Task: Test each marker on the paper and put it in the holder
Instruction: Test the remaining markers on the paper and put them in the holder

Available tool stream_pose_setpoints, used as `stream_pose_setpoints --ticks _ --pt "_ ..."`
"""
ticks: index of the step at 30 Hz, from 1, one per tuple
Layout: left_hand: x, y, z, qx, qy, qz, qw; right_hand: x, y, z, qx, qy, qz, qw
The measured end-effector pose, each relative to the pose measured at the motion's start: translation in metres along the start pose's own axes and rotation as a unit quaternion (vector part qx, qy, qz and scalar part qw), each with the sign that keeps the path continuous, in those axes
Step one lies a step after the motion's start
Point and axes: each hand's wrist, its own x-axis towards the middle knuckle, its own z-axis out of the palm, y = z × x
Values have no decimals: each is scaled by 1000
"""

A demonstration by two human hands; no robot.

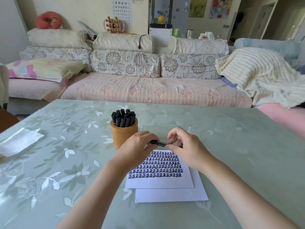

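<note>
Both of my hands hold one black marker (159,143) level above the top edge of the paper (159,181). My left hand (137,146) grips its left end and my right hand (184,146) pinches its right end. The top sheet carries several rows of dark blue test marks and lies on a second white sheet. Just left of my left hand stands the brown woven holder (123,135), filled with several black markers standing cap-up.
A clear plastic tray (162,130) sits on the table behind my hands. A piece of white paper or plastic (19,142) lies at the table's left edge. The green floral table (247,146) stands in front of a sofa (148,91).
</note>
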Motion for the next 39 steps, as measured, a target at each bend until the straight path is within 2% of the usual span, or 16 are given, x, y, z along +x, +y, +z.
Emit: stream_pose_setpoints --ticks 4,8,12,14,17,20,23,26,33,39 --pt "-14 3 -3 -17 22 -50 998 -14 6 -3 44 12 45 998" --pt "-21 6 0 -24 16 -65 997 -25 3 2 199 36 97 974" --pt "-22 12 13 -2 -29 -44 999 -29 3 4 330 65 115 935" --pt "-22 18 20 -11 -67 -35 997 -27 3 6 344 74 113 929" --pt "-18 28 28 -6 -89 -23 996 -23 7 5 334 76 104 934" --pt "-14 28 26 5 -39 -24 999 -24 14 1 287 47 89 952" --pt "-14 25 23 8 6 -27 1000 -26 25 0 142 -23 88 986" --pt "-16 28 22 3 10 -5 1000 -27 27 -1 20 -93 95 991" --pt "-17 24 29 95 -29 68 993 -25 22 -6 -9 -176 92 980" --pt "-17 18 37 105 -56 78 990 -30 24 -10 -46 -172 57 982"
